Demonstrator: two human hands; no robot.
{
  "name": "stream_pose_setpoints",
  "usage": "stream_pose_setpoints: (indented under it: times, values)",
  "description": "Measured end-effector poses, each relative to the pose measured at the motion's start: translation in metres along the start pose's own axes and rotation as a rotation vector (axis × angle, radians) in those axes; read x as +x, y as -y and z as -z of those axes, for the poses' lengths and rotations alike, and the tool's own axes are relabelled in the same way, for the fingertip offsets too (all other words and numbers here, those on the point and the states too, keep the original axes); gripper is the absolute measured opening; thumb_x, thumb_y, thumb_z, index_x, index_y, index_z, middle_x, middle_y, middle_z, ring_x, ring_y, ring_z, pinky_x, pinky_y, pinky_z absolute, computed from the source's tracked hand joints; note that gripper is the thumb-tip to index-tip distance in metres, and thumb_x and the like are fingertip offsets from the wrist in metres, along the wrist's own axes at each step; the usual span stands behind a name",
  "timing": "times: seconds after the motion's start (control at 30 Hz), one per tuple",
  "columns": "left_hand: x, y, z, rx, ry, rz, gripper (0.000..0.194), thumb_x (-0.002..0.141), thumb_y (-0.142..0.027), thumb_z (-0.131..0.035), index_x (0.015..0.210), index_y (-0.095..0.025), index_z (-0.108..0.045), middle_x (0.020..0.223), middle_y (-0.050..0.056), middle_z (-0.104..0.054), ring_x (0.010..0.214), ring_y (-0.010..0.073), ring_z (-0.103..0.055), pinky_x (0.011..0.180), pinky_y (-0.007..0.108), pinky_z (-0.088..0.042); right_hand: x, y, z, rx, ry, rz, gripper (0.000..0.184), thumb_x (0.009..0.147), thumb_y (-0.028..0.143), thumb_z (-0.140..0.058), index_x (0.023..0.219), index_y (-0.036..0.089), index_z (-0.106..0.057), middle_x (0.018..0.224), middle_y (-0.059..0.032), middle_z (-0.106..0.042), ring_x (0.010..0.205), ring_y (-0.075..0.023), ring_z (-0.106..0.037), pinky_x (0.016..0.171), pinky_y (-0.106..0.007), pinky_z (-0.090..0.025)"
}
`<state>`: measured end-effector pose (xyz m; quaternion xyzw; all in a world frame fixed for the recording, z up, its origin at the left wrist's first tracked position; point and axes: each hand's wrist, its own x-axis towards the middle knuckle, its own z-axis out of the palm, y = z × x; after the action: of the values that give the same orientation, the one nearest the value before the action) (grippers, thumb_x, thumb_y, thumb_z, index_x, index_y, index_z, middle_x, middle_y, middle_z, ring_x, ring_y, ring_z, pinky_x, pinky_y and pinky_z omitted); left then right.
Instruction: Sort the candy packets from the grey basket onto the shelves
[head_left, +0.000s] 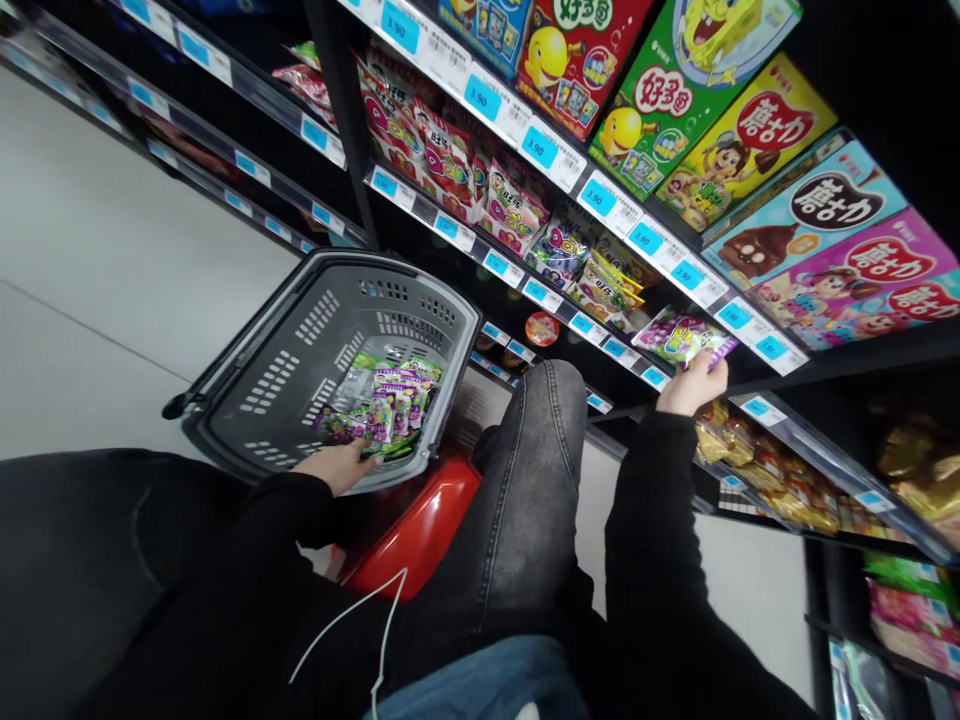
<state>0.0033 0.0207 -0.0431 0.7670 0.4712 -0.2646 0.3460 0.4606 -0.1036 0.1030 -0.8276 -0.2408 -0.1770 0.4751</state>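
My right hand (696, 384) pinches the end of a purple and green gummy candy bag (679, 338) at the front edge of the snack shelf. My left hand (341, 466) reaches over the near side of a grey shopping basket (259, 385). Its fingers are closed at the edge of the candy bags (390, 405) lying inside, and the fingertips are partly hidden among them. Several purple and green bags overlap at the basket's near end. More gummy bags in red, pink, blue and yellow wrappers (514, 208) stand in a row on the shelf, left of my right hand.
Colourful snack boxes (649, 95) fill the shelf above. Price tags line the shelf edges (540, 145). Gold-wrapped packets (772, 465) sit lower right. A red glossy object (424, 525) is beneath the basket, beside my knee (536, 470). Pale floor tiles (97, 260) extend to the left.
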Motion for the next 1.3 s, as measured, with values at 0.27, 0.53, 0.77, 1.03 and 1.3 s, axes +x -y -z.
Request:
stream_pose_setpoints:
  times: [0.27,0.53,0.77,1.03,1.3]
  values:
    - [-0.023,-0.030,0.012,-1.062,0.285,-0.217,0.071,0.070,-0.061,-0.056,0.125,-0.016,-0.052,0.093,0.009,-0.071,0.092,0.0249,-0.063,0.083,0.036,-0.046,-0.183,0.059,0.001,0.253,0.308,-0.070,0.041,0.090,0.044,-0.027,0.110,0.018,-0.051,0.097,-0.0124,-0.059,0.086,-0.0223,-0.059,0.071,-0.034,-0.051]
    - [-0.050,-0.019,0.025,-1.704,0.172,-0.414,0.077,0.077,-0.069,-0.044,0.133,-0.016,-0.044,0.109,0.017,-0.065,0.085,0.0297,-0.066,0.065,0.041,-0.052,-0.220,0.165,-0.069,0.716,1.274,-0.136,0.031,0.075,0.047,-0.056,0.080,0.017,-0.062,0.076,-0.0028,-0.063,0.075,-0.0189,-0.058,0.068,-0.029,-0.048]
    - [-0.039,-0.007,0.021,-1.778,-0.096,-0.442,0.053,0.080,-0.039,-0.061,0.124,-0.010,-0.052,0.091,0.015,-0.070,0.063,0.0209,-0.066,0.044,0.026,-0.047,-0.236,0.142,-0.098,0.673,1.335,-0.277,0.033,0.062,0.042,-0.068,0.081,0.019,-0.055,0.070,-0.0006,-0.062,0.065,-0.0159,-0.056,0.062,-0.028,-0.047]
    - [-0.041,-0.014,0.026,-1.901,-0.076,-0.493,0.067,0.077,-0.060,-0.055,0.124,-0.013,-0.052,0.099,0.015,-0.070,0.075,0.0244,-0.067,0.048,0.027,-0.046,-0.231,0.125,-0.107,0.653,1.337,-0.054,0.023,0.068,0.039,-0.067,0.073,0.019,-0.057,0.068,0.0013,-0.056,0.064,-0.0139,-0.052,0.063,-0.027,-0.046]
    - [-0.044,0.000,0.028,-2.047,0.140,-0.472,0.070,0.078,-0.068,-0.042,0.122,-0.015,-0.054,0.104,0.015,-0.069,0.095,0.0307,-0.064,0.065,0.038,-0.051,-0.231,0.129,-0.103,0.665,1.311,-0.010,0.022,0.071,0.038,-0.064,0.082,0.018,-0.065,0.079,-0.0031,-0.063,0.074,-0.0170,-0.055,0.072,-0.031,-0.047]
